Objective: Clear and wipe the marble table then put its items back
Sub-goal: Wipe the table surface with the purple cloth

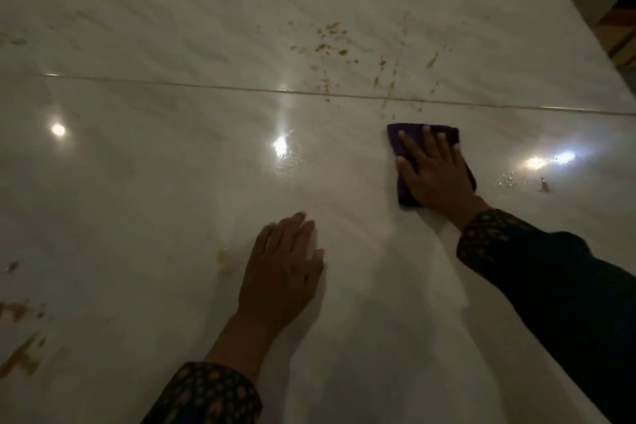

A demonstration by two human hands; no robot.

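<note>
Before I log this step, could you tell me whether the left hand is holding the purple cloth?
No, the right hand presses the purple cloth, while the left hand rests on bare marble.

Table (172, 182): polished white marble, glossy, mirroring lamp glare, smeared with dried orange-brown stains (332, 39). Cloth (406, 162): soft, matt purple fabric, folded.

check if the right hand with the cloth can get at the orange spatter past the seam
Probably yes: the right hand presses the purple cloth just short of the seam, and only bare marble lies before the orange spatter.
</note>
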